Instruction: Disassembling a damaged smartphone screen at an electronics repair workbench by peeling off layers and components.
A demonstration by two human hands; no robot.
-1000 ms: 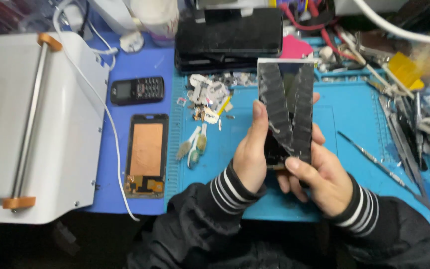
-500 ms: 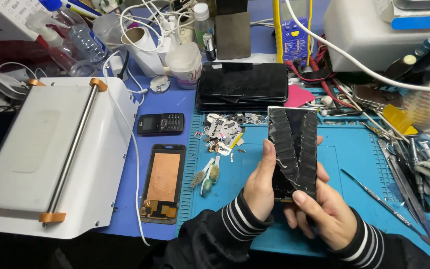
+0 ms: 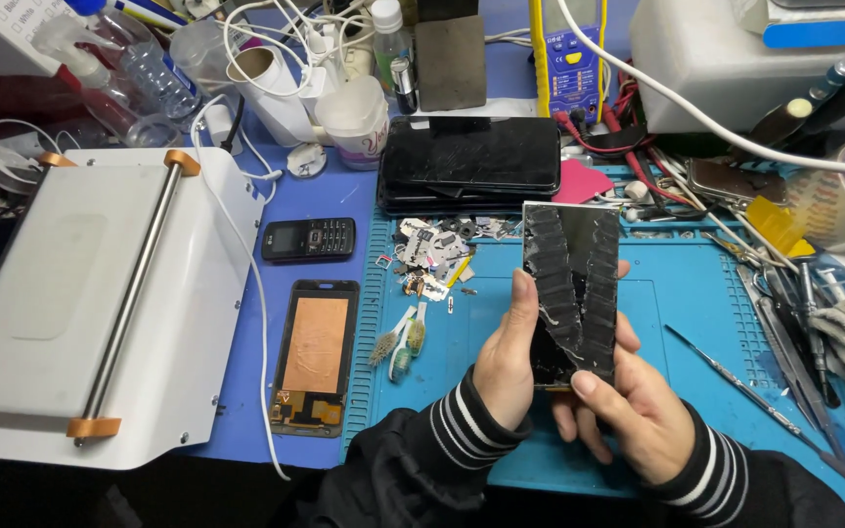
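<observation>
Head view, looking down on a crowded repair bench

Phone panel (image 3: pixel 571 288) held upright over the blue work mat (image 3: pixel 696 293), dark face toward the camera, streaked with 2 bands of grey wrinkled residue running lengthwise. Left hand (image 3: pixel 506 362) wrapped along the panel's left edge, thumb laid flat up that edge; right hand (image 3: pixel 633 416) cupped under the lower right corner, thumb pressed on the face near the bottom. Both grips closed firmly on the panel, seemingly by the edges and one corner to leave the streaked face open to view.

Lying flat to the left: a separate display part with a copper-coloured back (image 3: pixel 313 354), a small keypad phone (image 3: pixel 308 239) and a white machine with a metal roller bar (image 3: pixel 90 303). Stack of dark phones (image 3: pixel 471 161) just beyond the mat; heap of small torn scraps (image 3: pixel 432 256) between stack and hands. Thin metal tools (image 3: pixel 765 401) well apart to the right.

Hidden or unclear: panel's bottom edge and back, covered by fingers; fingertips behind the panel; nature of the grey residue, whether glue or film; machine's left side cut off by the frame; scraps too small to tell apart
</observation>
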